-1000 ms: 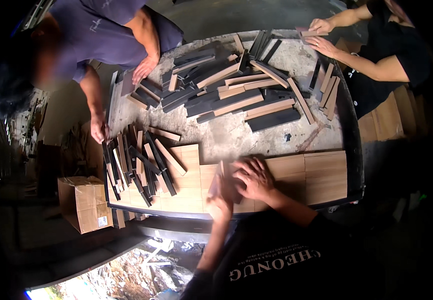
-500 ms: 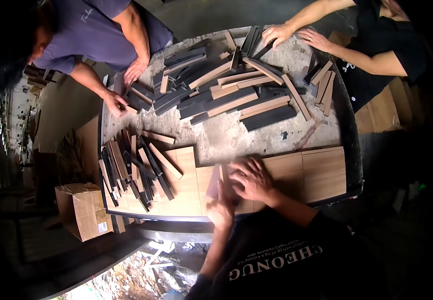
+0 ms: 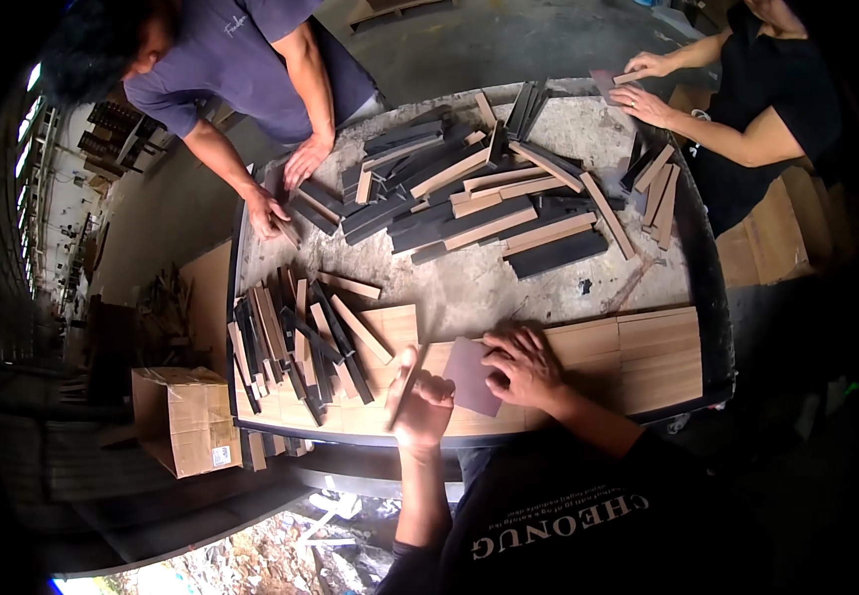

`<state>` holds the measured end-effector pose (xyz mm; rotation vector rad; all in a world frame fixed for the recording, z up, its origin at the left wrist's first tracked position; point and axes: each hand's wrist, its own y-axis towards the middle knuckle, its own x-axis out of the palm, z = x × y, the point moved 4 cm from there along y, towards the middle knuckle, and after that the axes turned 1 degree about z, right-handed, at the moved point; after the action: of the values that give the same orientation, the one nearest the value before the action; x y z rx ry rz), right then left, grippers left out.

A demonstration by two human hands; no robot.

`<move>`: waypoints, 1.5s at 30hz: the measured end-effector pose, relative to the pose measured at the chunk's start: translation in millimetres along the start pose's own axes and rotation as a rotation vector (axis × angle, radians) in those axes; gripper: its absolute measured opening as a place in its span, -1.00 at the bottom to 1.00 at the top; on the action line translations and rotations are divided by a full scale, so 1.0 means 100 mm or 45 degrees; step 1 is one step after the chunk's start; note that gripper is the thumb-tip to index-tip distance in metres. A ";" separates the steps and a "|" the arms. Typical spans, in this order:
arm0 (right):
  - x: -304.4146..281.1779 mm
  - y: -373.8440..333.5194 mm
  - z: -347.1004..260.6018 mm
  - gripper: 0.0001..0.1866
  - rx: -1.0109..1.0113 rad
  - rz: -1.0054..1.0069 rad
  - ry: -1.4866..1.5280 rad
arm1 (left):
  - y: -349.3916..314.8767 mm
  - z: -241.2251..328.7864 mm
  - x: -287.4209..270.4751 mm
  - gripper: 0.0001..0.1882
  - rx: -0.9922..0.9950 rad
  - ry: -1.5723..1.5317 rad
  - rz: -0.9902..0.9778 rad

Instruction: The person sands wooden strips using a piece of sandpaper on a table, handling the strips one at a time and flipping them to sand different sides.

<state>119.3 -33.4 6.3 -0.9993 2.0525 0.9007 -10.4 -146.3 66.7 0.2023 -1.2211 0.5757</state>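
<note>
One table [image 3: 538,297] under and beyond our fingers. Two big heaps of strips [image 3: 491,228]: one beyond our fingers, one left; overlap defeats a count. Black shirt [image 3: 548,496] on us below them, white lettering [image 3: 560,531]. One carton [image 3: 186,426] farther left, one white label [image 3: 221,455], too small to read. Our right hand [image 3: 526,367], fingers spread, rests on one mauve sheet [image 3: 471,377]. Our left hand [image 3: 424,402] grips one narrow strip [image 3: 406,389].

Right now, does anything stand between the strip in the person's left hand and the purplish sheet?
No separate object shows. Only the curled fingers of the left hand appear between the strip and the purplish sheet; the right hand touches its right side.
</note>
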 end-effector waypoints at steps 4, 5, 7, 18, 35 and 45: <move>0.03 0.00 -0.03 -0.65 -0.007 -0.044 0.002 | -0.23 0.07 0.06 -0.62 -0.033 -0.148 -0.115; 0.02 0.01 -0.03 -0.66 0.007 -0.037 -0.002 | -0.28 0.06 0.05 -0.61 -0.032 -0.128 -0.064; 0.03 -0.01 -0.02 -0.66 0.013 -0.011 -0.008 | -0.34 0.03 -0.03 -0.60 -0.038 0.076 0.143; 0.03 0.00 -0.03 -0.65 -0.081 0.022 -0.022 | -0.61 -0.09 0.09 -0.53 -0.174 0.145 0.082; 0.06 -0.01 -0.01 -0.67 -0.036 -0.059 -0.053 | -0.44 -0.20 -0.39 -0.72 0.306 2.756 0.733; 0.00 -0.01 -0.03 -0.67 -0.041 0.007 -0.010 | -0.30 -0.47 -0.60 -0.57 0.943 3.026 0.299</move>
<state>119.1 -36.5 7.8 -1.0060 2.0411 0.9421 30.3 -169.4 -0.5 -0.0949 1.3093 0.8808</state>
